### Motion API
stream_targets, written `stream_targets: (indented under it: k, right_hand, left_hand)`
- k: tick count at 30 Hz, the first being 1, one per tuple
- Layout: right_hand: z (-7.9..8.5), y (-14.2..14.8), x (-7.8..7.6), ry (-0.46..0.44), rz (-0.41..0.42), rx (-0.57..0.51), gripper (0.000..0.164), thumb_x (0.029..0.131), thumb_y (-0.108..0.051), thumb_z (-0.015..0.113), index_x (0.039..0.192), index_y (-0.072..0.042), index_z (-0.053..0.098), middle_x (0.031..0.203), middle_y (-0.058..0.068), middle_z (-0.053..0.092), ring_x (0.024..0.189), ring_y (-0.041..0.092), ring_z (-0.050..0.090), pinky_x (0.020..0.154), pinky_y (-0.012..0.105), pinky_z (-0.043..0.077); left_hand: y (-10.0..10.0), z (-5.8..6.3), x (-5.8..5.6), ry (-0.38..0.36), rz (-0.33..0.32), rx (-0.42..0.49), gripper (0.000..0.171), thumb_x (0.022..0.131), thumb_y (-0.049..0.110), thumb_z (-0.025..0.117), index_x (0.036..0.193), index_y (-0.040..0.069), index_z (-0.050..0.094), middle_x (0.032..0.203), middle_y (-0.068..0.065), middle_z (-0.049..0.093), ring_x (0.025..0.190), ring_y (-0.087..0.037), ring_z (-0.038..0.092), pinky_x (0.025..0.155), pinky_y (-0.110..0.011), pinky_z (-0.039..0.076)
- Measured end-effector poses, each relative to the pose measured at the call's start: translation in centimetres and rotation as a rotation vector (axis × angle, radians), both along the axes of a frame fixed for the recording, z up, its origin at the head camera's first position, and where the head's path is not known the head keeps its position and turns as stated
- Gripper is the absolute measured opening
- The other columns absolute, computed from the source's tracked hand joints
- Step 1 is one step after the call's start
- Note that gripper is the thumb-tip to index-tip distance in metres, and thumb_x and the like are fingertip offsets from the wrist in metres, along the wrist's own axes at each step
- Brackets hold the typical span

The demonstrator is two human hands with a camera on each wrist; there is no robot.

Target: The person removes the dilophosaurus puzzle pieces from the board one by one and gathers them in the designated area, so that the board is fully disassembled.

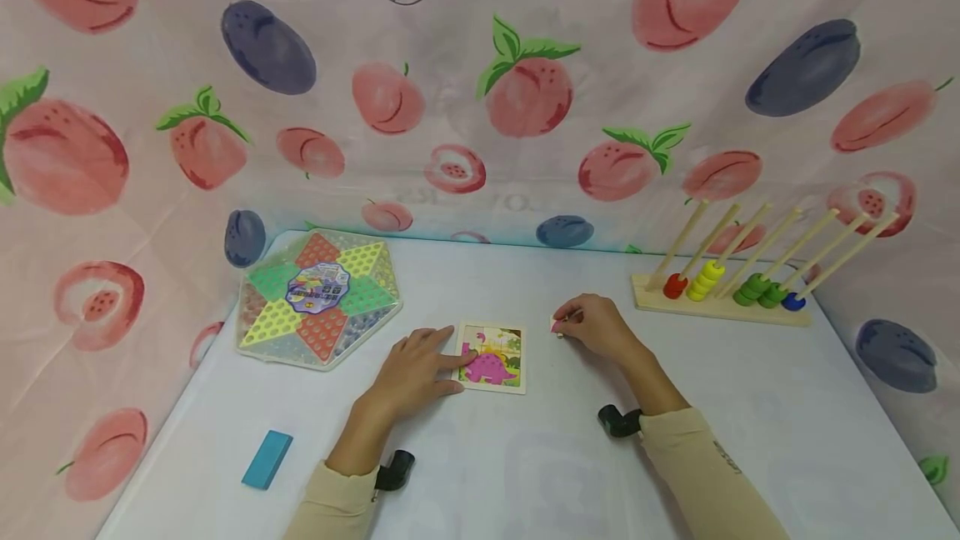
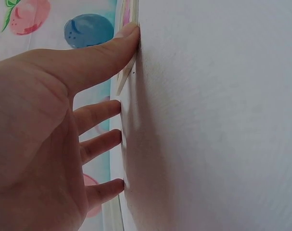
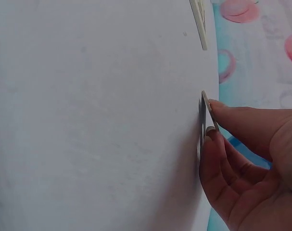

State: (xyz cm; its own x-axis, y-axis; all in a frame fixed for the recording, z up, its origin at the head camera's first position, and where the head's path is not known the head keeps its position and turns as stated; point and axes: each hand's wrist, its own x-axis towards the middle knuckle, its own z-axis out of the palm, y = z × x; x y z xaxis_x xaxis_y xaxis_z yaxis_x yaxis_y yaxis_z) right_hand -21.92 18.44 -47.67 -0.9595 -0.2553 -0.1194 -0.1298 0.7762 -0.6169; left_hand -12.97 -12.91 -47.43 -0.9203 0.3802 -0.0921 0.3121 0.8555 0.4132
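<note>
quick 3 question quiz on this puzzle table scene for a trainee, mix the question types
1. True or false: the left hand rests flat on the dinosaur puzzle board.
2. What does the right hand pinch? A) blue block B) puzzle piece C) bead
3. Fill in: the bead rack stands at the table's far ____ side.

Key:
1. True; its fingers lie straight on the board's left edge.
2. B, a small pink puzzle piece, held apart from the board.
3. right.
</note>
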Motion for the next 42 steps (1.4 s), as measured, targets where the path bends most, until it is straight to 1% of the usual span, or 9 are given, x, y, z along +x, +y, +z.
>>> stream_targets:
  k: [5,9,17,28,32,36,39,42]
  right_hand:
    - [0.11,-0.07,-0.12,0.015,0.003,0.014,0.015,0.088,-0.016,0.080,0.100,-0.007,0.080,0.100,0.011,0.074,0.090,0.020,0.065,0.076,0.030,0.053]
    - [0.11,-0.06,-0.17,0.009,0.001,0.015,0.015,0.087,-0.016,0.080,0.100,-0.007,0.081,0.100,0.011,0.073,0.091,0.021,0.065,0.077,0.029,0.053]
    - [0.13,-0.08,-0.06,0.033,-0.019,0.037,0.013,0.084,-0.016,0.083,0.095,-0.008,0.082,0.100,0.012,0.071,0.089,0.021,0.061,0.076,0.029,0.052]
    - [0.39,-0.29,-0.06,0.020,-0.021,0.080,0.014,0.086,-0.019,0.083,0.097,-0.011,0.081,0.101,0.011,0.070,0.090,0.023,0.059,0.075,0.028,0.049]
    - [0.29,-0.29,-0.10,0.023,-0.019,0.088,0.014,0.086,-0.020,0.082,0.097,-0.012,0.081,0.101,0.011,0.070,0.089,0.022,0.059,0.075,0.030,0.050]
    - [0.27,-0.26,-0.12,0.013,-0.008,0.070,0.016,0.086,-0.020,0.083,0.099,-0.011,0.080,0.103,0.011,0.071,0.091,0.022,0.060,0.076,0.031,0.052]
    - [0.44,-0.34,-0.20,-0.017,-0.008,0.043,0.020,0.087,-0.022,0.081,0.105,-0.012,0.079,0.108,0.010,0.071,0.092,0.021,0.060,0.077,0.029,0.051]
    - [0.75,-0.78,-0.45,-0.038,0.004,0.004,0.025,0.088,-0.024,0.080,0.110,-0.013,0.077,0.114,0.010,0.070,0.091,0.020,0.059,0.074,0.026,0.052]
  left_hand:
    - [-0.03,-0.09,-0.05,0.011,-0.004,-0.004,0.047,0.088,0.037,0.078,0.133,0.035,0.067,0.162,-0.009,0.044,0.147,-0.035,0.039,0.119,-0.063,0.034]
    - [-0.05,-0.16,-0.10,0.014,-0.006,-0.004,0.047,0.088,0.038,0.078,0.133,0.035,0.067,0.162,-0.009,0.044,0.147,-0.035,0.039,0.119,-0.063,0.034]
    - [-0.07,-0.11,-0.14,0.006,-0.001,0.000,0.047,0.088,0.037,0.078,0.133,0.035,0.067,0.162,-0.009,0.043,0.147,-0.035,0.038,0.120,-0.063,0.033]
    - [-0.07,-0.02,-0.17,-0.002,0.006,-0.005,0.045,0.088,0.036,0.078,0.132,0.034,0.068,0.162,-0.009,0.043,0.148,-0.035,0.037,0.121,-0.063,0.032]
    - [-0.04,0.00,-0.20,-0.007,0.006,0.000,0.045,0.088,0.036,0.078,0.132,0.034,0.069,0.162,-0.009,0.043,0.148,-0.035,0.037,0.121,-0.063,0.032]
    - [-0.03,-0.07,-0.16,-0.010,0.003,0.001,0.045,0.088,0.036,0.078,0.132,0.033,0.069,0.162,-0.010,0.043,0.148,-0.035,0.037,0.120,-0.063,0.032]
    - [-0.02,-0.06,-0.13,-0.011,-0.003,0.000,0.045,0.088,0.035,0.078,0.132,0.033,0.069,0.162,-0.010,0.043,0.148,-0.036,0.037,0.120,-0.063,0.032]
    - [-0.02,0.00,-0.12,-0.011,-0.005,0.002,0.045,0.088,0.035,0.079,0.132,0.032,0.069,0.162,-0.011,0.043,0.147,-0.036,0.037,0.120,-0.064,0.032]
